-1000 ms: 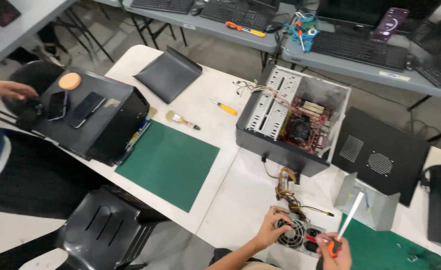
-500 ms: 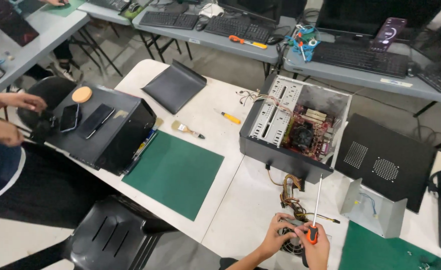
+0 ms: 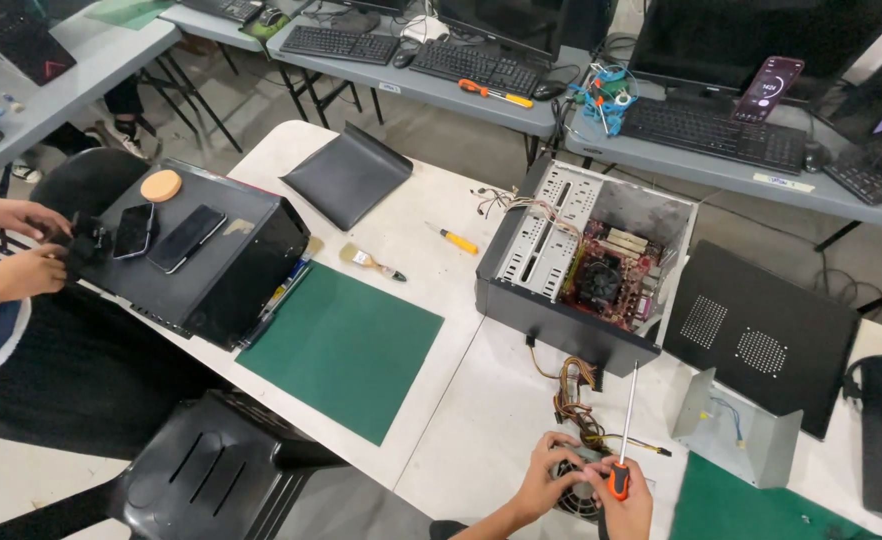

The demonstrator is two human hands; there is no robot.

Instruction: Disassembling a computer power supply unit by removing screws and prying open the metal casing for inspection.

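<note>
At the bottom edge, my left hand point(image 3: 538, 478) rests on a small grey power supply unit with a round fan point(image 3: 573, 494). My right hand point(image 3: 629, 505) grips a screwdriver point(image 3: 622, 437) by its orange handle, the long shaft pointing up. A bundle of yellow and black cables point(image 3: 573, 392) runs from the unit toward the open computer case point(image 3: 583, 262), which lies on its side with its red motherboard showing.
A green mat point(image 3: 344, 345), a small brush point(image 3: 370, 262) and a yellow screwdriver point(image 3: 457, 240) lie on the white table. A black side panel point(image 3: 761, 335) and grey bracket point(image 3: 731, 425) sit right. Another person's hands point(image 3: 21, 245) work by a black case point(image 3: 196, 260) holding two phones.
The view has shifted, bringing my hands more into the frame. My right hand moved the screwdriver from tilted right to nearly upright over the fan unit.
</note>
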